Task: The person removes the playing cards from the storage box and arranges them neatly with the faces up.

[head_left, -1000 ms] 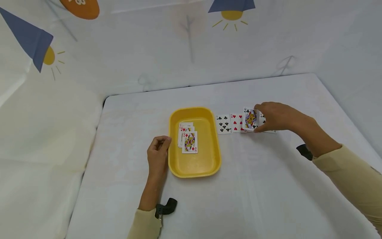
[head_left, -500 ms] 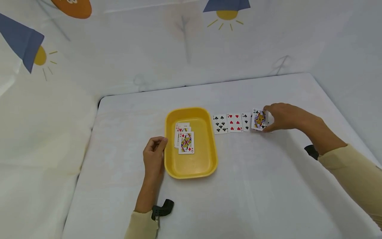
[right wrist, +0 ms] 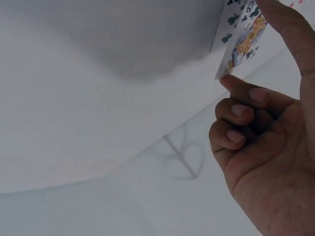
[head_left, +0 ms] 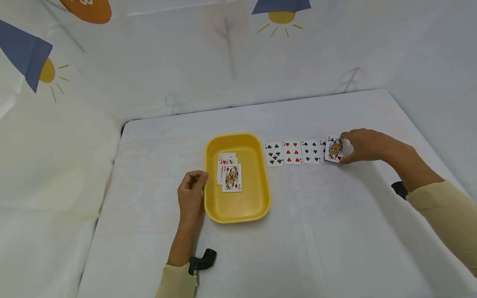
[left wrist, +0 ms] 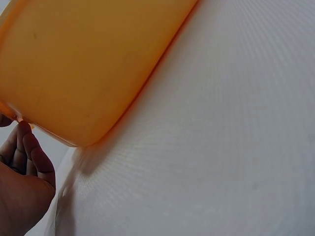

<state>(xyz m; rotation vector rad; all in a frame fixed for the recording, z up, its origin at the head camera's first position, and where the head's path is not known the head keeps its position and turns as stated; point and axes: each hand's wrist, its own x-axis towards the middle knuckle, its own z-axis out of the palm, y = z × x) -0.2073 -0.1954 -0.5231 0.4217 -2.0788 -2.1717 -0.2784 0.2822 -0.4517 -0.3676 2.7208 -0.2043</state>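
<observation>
My left hand (head_left: 191,196) pinches the left rim of a yellow plastic tray (head_left: 255,203); the left wrist view shows its fingertips at the rim. Inside lie several overlapping playing cards, a queen of diamonds (head_left: 232,178) on top. Right of the tray runs a row of face-up cards: a seven of clubs (head_left: 275,154), a six of hearts (head_left: 292,153), a six of spades (head_left: 311,152) and a clubs card (head_left: 322,150). My right hand (head_left: 367,145) holds a queen of clubs (head_left: 334,148) by its edges between thumb and forefinger, overlapping the clubs card and partly hiding it.
A white-covered table (head_left: 298,231) bears everything. White fabric walls (head_left: 179,62) printed with lamps and other pictures enclose it at the back and sides. Black bands with camera mounts (head_left: 203,260) sit on the wrists.
My right hand has moved right along the row with the queen of clubs, uncovering the six of spades and part of the clubs card. The left hand stays on the tray rim.
</observation>
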